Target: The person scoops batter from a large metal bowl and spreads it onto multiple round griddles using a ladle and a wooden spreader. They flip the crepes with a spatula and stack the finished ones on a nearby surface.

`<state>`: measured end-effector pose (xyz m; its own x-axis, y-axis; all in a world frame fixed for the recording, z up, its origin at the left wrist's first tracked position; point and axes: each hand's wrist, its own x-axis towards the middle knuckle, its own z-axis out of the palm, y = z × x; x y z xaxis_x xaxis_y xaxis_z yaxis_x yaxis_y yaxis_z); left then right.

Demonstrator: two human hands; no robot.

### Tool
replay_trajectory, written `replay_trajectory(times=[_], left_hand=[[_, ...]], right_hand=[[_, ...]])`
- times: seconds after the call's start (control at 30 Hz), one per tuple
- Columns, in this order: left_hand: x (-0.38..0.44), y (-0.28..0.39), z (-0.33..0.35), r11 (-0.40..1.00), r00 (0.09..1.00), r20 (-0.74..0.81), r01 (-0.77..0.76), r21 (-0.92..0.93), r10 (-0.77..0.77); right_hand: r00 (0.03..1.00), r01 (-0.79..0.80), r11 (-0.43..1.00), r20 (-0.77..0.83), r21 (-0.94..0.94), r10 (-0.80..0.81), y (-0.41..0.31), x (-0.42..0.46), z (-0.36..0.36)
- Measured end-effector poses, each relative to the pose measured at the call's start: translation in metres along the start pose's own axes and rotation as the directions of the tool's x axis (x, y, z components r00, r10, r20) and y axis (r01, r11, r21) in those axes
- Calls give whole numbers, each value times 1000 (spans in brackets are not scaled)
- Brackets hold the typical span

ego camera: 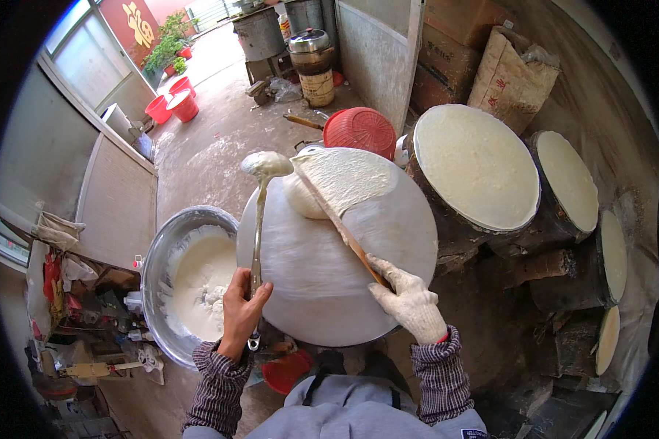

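My bare left hand (245, 309) grips the handle of a metal ladle (267, 164), its bowl coated with pale batter and raised at the far left edge of a round griddle (307, 274). In a white knit glove, my right hand (409, 299) holds a long wooden spreader (338, 222) slanting across the griddle. Along the blade lies a thick mound of batter (302, 197). A thin layer of batter (357, 178) covers the griddle's far right part. To the left, a large metal basin (162, 307) contains more batter (197, 280).
Several round griddles covered with pale sheets, such as the large one (478, 167), curve along the right. Beyond my griddle lies a red woven basket (359, 131). Red buckets (182, 105) and a lidded pot (309, 43) stand farther off. Cluttered shelves (88, 318) line the left.
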<state>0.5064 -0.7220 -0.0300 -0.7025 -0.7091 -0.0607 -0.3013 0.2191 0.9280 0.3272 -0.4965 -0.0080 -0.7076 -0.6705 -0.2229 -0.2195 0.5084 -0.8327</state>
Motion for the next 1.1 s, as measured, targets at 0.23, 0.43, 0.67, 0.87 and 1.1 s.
replay_trajectory(times=[0.23, 0.43, 0.67, 0.87, 1.1], left_hand=[[-20, -6, -8, 995, 998, -11, 62, -76, -63], [-39, -8, -14, 992, 994, -58, 92, -87, -97], [-53, -5, -17, 993, 991, -78, 102, -60, -106], [-67, 0, -22, 988, 984, -128, 116, -101, -128], [-85, 3, -24, 983, 974, -160, 144, -111, -161]], right_hand=[[996, 55, 998, -68, -36, -57, 13, 19, -9], [984, 129, 990, 119, 49, -134, 12, 13, -5], [934, 354, 909, 30, -221, -356, 27, 13, 1], [908, 417, 908, -10, -41, -418, 30, 13, -4], [924, 374, 906, 158, -198, -347, 18, 12, 6]])
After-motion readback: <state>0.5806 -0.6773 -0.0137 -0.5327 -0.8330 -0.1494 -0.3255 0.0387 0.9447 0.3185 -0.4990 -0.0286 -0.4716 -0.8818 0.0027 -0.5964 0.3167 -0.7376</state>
